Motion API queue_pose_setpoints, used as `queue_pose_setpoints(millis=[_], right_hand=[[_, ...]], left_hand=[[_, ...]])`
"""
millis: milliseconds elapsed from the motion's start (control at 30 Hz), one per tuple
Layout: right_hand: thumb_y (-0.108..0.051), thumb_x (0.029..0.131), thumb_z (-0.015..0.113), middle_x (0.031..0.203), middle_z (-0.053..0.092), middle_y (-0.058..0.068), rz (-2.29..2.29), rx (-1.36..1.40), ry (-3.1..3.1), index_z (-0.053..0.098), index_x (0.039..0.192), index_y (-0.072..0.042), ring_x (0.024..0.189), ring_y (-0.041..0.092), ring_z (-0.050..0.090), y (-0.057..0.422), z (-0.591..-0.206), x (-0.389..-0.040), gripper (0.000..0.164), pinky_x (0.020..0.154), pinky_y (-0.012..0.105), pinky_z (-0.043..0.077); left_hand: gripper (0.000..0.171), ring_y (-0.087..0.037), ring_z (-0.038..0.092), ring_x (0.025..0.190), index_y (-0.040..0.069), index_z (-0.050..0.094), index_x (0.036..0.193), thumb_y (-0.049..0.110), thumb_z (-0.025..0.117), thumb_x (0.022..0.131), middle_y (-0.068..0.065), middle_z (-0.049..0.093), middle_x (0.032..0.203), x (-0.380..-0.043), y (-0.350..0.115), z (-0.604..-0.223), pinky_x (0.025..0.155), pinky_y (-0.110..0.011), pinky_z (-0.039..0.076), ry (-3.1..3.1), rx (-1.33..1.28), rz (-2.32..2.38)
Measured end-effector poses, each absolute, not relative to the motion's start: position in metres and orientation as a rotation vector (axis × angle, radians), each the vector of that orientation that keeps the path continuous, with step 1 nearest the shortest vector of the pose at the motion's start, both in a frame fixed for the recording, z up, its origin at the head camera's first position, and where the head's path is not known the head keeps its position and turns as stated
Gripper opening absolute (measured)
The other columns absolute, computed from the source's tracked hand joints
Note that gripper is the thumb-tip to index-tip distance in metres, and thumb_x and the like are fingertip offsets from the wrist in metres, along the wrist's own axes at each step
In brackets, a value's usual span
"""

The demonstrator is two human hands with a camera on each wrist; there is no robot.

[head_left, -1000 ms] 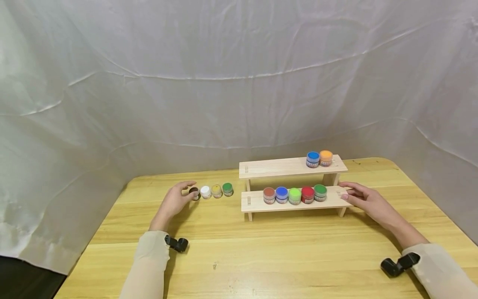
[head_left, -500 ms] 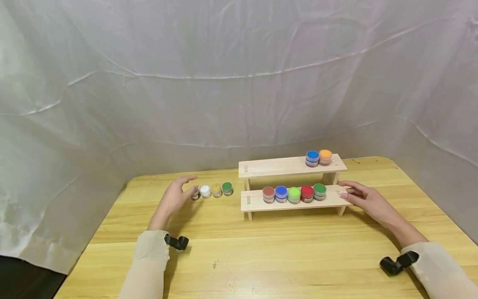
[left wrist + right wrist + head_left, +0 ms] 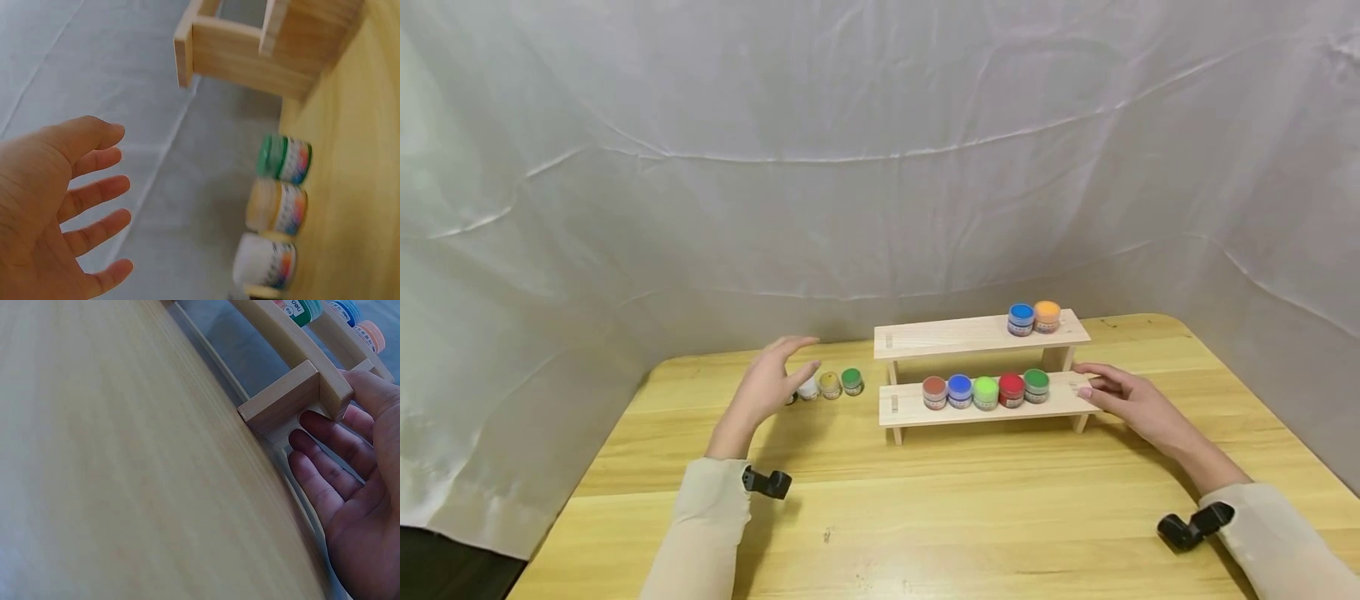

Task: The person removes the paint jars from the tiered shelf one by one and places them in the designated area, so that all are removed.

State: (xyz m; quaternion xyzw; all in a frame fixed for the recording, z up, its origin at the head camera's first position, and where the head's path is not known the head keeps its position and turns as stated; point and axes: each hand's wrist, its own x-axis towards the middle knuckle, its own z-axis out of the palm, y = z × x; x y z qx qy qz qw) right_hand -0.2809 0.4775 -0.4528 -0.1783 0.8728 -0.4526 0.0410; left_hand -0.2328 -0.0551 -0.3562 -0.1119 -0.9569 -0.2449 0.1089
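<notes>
Paint jars (image 3: pixel 830 387) near outspread left fingers (image 3: pixel 100 195), lower shelf (image 3: pixel 909 411) in grip of right fingers (image 3: pixel 337 439)

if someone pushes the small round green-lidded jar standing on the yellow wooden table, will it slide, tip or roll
The small round green-lidded jar is squat and stands upright, so a low push would probably slide it rather than tip it. Its side looks curved, so it might roll if knocked over.

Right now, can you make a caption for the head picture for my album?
Empty left hand hovers by jars on the table; right hand holds the end of the lower wooden shelf.
</notes>
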Motion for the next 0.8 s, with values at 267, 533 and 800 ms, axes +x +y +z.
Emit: queue_pose_setpoints(millis=[267,533,800], right_hand=[[-0.035,0.1,0.057,0.128,0.059,0.021,-1.387,-0.544,2.676,0.046,0.144,-0.008,0.1,-0.001,0.056,0.476,-0.453,-0.28,0.053,0.082,0.016,0.045],[-0.034,0.1,0.057,0.125,0.06,0.019,-1.401,-0.548,2.67,0.047,0.144,-0.008,0.099,0.0,0.057,0.476,-0.454,-0.28,0.052,0.081,0.016,0.045],[-0.031,0.1,0.058,0.118,0.062,0.017,-1.447,-0.563,2.643,0.047,0.144,-0.006,0.096,0.002,0.06,0.476,-0.456,-0.281,0.051,0.08,0.015,0.046]], left_hand=[[0.043,-0.032,0.044,0.131,0.014,0.058,0.136,0.032,0.062,0.097,-0.008,0.054,0.139,-0.239,-0.023,-0.34,0.109,-0.054,0.032,-2.787,-0.474,-0.698],[0.043,-0.029,0.044,0.131,0.017,0.059,0.136,0.034,0.062,0.097,-0.005,0.054,0.139,-0.245,0.008,-0.329,0.108,-0.053,0.032,-2.789,-0.559,-0.665],[0.043,-0.028,0.044,0.13,0.017,0.059,0.135,0.037,0.061,0.097,-0.004,0.056,0.137,-0.253,0.035,-0.322,0.108,-0.056,0.032,-2.787,-0.656,-0.612]])
